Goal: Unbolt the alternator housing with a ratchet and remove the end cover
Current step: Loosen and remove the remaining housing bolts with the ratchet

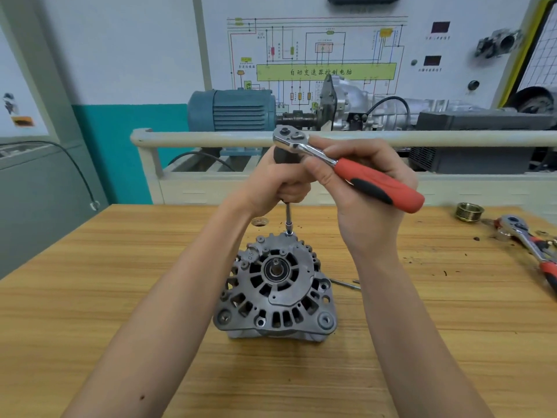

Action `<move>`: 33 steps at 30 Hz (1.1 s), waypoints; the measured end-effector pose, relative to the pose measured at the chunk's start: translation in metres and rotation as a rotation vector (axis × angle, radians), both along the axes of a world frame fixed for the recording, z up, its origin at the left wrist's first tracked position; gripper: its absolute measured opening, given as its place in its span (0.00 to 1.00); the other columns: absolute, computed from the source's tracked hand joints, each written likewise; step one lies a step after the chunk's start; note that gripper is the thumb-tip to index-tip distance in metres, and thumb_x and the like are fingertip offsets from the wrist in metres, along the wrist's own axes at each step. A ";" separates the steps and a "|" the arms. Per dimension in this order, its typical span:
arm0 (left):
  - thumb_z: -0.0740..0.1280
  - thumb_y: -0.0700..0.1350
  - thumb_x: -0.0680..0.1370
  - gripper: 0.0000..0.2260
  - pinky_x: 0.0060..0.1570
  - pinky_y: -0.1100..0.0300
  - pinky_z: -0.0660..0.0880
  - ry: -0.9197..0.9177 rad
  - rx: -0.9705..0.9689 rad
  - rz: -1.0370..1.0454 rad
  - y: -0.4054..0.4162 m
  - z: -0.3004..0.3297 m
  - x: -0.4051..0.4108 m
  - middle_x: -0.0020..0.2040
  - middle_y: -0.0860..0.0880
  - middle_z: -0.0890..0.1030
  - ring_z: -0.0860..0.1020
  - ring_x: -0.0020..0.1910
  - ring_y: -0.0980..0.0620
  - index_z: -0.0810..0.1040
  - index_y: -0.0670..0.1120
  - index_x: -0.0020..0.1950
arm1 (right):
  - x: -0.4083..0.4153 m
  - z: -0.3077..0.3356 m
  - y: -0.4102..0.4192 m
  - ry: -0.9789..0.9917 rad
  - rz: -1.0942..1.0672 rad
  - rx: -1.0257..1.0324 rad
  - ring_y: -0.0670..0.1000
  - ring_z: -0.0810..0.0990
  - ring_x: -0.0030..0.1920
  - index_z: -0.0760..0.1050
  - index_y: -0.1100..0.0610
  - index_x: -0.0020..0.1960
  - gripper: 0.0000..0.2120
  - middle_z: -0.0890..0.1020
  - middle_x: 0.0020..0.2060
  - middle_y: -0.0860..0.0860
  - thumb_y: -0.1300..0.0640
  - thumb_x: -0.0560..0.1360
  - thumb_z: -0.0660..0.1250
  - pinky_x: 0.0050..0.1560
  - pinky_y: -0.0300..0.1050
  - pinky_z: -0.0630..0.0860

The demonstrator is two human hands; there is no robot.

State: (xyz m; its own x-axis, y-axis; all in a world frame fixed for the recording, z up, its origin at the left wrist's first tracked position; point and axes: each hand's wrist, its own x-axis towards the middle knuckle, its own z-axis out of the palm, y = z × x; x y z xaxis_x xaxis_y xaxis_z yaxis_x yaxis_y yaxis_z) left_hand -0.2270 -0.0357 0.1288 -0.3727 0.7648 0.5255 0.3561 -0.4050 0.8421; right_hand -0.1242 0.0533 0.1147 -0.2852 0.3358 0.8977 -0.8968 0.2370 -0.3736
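Two hands busy: my left hand (281, 182) grips the dark driver handle (286, 155), socket on a bolt of the grey cast alternator (275, 286) mid-tabletop; my right hand (366, 188) holds the red-handled chrome ratchet (346, 167).

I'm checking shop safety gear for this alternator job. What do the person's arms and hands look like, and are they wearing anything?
Both forearms are bare up to the frame's edge, with no sleeves visible. The left hand and right hand wear no gloves; no watch or rings are visible. A small dark mark shows on the left forearm.
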 end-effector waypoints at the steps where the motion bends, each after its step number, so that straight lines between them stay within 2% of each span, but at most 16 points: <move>1: 0.66 0.43 0.66 0.06 0.22 0.68 0.55 -0.016 0.038 0.053 0.001 -0.003 0.002 0.21 0.59 0.65 0.59 0.19 0.61 0.76 0.51 0.30 | -0.001 0.000 0.001 -0.005 0.011 -0.011 0.52 0.84 0.46 0.76 0.55 0.47 0.18 0.84 0.41 0.52 0.73 0.66 0.74 0.50 0.44 0.78; 2: 0.67 0.44 0.66 0.03 0.22 0.68 0.55 -0.040 0.082 0.110 0.003 -0.006 0.004 0.22 0.59 0.64 0.59 0.19 0.60 0.75 0.48 0.33 | -0.002 0.000 0.002 -0.015 0.033 -0.032 0.51 0.84 0.46 0.76 0.55 0.45 0.17 0.84 0.40 0.48 0.73 0.66 0.74 0.50 0.43 0.78; 3: 0.68 0.44 0.66 0.06 0.23 0.68 0.56 -0.061 0.132 0.184 0.004 -0.010 0.006 0.22 0.58 0.64 0.59 0.19 0.60 0.72 0.43 0.35 | -0.003 -0.001 0.003 -0.031 0.075 -0.066 0.50 0.84 0.45 0.76 0.55 0.43 0.16 0.84 0.39 0.46 0.73 0.65 0.73 0.50 0.42 0.78; 4: 0.68 0.43 0.66 0.08 0.23 0.69 0.57 -0.067 0.167 0.250 0.004 -0.013 0.007 0.22 0.57 0.63 0.59 0.19 0.59 0.71 0.43 0.35 | -0.004 -0.001 0.003 -0.056 0.131 -0.115 0.49 0.84 0.45 0.76 0.57 0.42 0.14 0.84 0.38 0.46 0.73 0.65 0.73 0.50 0.42 0.77; 7: 0.66 0.38 0.69 0.11 0.24 0.67 0.58 -0.052 0.241 0.428 0.008 -0.020 0.018 0.22 0.55 0.64 0.60 0.20 0.57 0.70 0.49 0.29 | -0.007 -0.002 0.004 -0.181 0.342 -0.305 0.52 0.84 0.45 0.76 0.60 0.43 0.10 0.85 0.40 0.54 0.69 0.65 0.72 0.50 0.44 0.78; 9: 0.65 0.38 0.70 0.09 0.25 0.66 0.59 -0.037 0.252 0.525 0.010 -0.021 0.026 0.23 0.52 0.64 0.61 0.22 0.55 0.69 0.42 0.30 | -0.007 -0.001 0.006 -0.225 0.489 -0.347 0.52 0.84 0.44 0.75 0.61 0.46 0.09 0.85 0.41 0.54 0.65 0.66 0.72 0.50 0.44 0.78; 12: 0.67 0.39 0.70 0.10 0.27 0.62 0.60 0.008 0.235 0.546 0.009 -0.023 0.032 0.26 0.48 0.65 0.62 0.25 0.53 0.68 0.37 0.32 | -0.005 0.002 0.009 -0.248 0.575 -0.382 0.49 0.84 0.42 0.74 0.61 0.47 0.08 0.85 0.41 0.53 0.63 0.69 0.67 0.48 0.42 0.79; 14: 0.70 0.40 0.68 0.11 0.28 0.60 0.62 0.081 0.198 0.463 0.001 -0.024 0.030 0.25 0.50 0.67 0.64 0.24 0.51 0.70 0.45 0.30 | -0.004 0.003 0.009 -0.274 0.579 -0.387 0.50 0.84 0.42 0.74 0.61 0.48 0.07 0.85 0.41 0.53 0.63 0.70 0.66 0.48 0.42 0.79; 17: 0.69 0.43 0.67 0.10 0.28 0.56 0.66 0.178 0.150 0.327 -0.011 -0.025 0.023 0.24 0.52 0.70 0.68 0.23 0.49 0.72 0.51 0.28 | -0.004 0.002 0.009 -0.303 0.604 -0.330 0.50 0.84 0.43 0.74 0.61 0.48 0.06 0.85 0.40 0.53 0.63 0.71 0.65 0.48 0.43 0.79; 19: 0.68 0.42 0.68 0.10 0.27 0.56 0.67 0.185 0.147 0.255 -0.014 -0.027 0.018 0.23 0.53 0.71 0.68 0.22 0.49 0.72 0.49 0.28 | -0.006 0.000 0.008 -0.316 0.632 -0.268 0.50 0.83 0.42 0.74 0.61 0.48 0.05 0.85 0.40 0.53 0.63 0.72 0.66 0.48 0.43 0.78; 21: 0.67 0.42 0.68 0.09 0.25 0.61 0.64 0.137 0.142 0.207 -0.014 -0.028 0.014 0.22 0.54 0.69 0.65 0.20 0.52 0.70 0.46 0.28 | -0.007 -0.002 0.007 -0.308 0.625 -0.233 0.51 0.84 0.43 0.74 0.61 0.47 0.06 0.85 0.40 0.54 0.65 0.71 0.67 0.49 0.45 0.78; 24: 0.67 0.43 0.67 0.08 0.24 0.66 0.60 0.022 0.190 0.233 -0.009 -0.027 0.011 0.23 0.57 0.66 0.61 0.21 0.57 0.71 0.44 0.30 | -0.008 -0.004 0.009 -0.168 0.480 -0.108 0.53 0.85 0.46 0.76 0.59 0.43 0.10 0.85 0.41 0.53 0.71 0.67 0.71 0.50 0.45 0.78; 26: 0.66 0.44 0.67 0.06 0.23 0.67 0.60 -0.052 0.257 0.303 -0.005 -0.026 0.011 0.24 0.56 0.66 0.62 0.22 0.58 0.75 0.51 0.30 | -0.008 -0.005 0.010 -0.043 0.356 0.075 0.53 0.85 0.48 0.75 0.60 0.43 0.12 0.85 0.43 0.51 0.73 0.66 0.71 0.49 0.45 0.79; 28: 0.66 0.42 0.66 0.07 0.23 0.66 0.59 -0.072 0.278 0.374 -0.002 -0.025 0.013 0.24 0.55 0.67 0.62 0.22 0.58 0.76 0.53 0.30 | -0.008 -0.006 0.011 0.024 0.267 0.156 0.54 0.85 0.49 0.75 0.60 0.45 0.14 0.84 0.44 0.52 0.73 0.65 0.72 0.49 0.46 0.79; 31: 0.65 0.38 0.69 0.08 0.24 0.65 0.60 -0.013 0.225 0.366 -0.001 -0.024 0.017 0.24 0.53 0.66 0.62 0.21 0.55 0.72 0.48 0.32 | -0.011 -0.004 0.008 -0.069 0.292 -0.093 0.56 0.84 0.45 0.79 0.58 0.42 0.08 0.84 0.40 0.55 0.64 0.64 0.74 0.49 0.49 0.79; 33: 0.67 0.38 0.69 0.12 0.25 0.63 0.60 0.040 0.172 0.341 0.001 -0.024 0.019 0.23 0.53 0.66 0.63 0.21 0.54 0.71 0.51 0.29 | -0.013 -0.003 0.005 -0.191 0.499 -0.306 0.51 0.84 0.42 0.78 0.60 0.45 0.07 0.85 0.39 0.54 0.61 0.66 0.70 0.45 0.44 0.79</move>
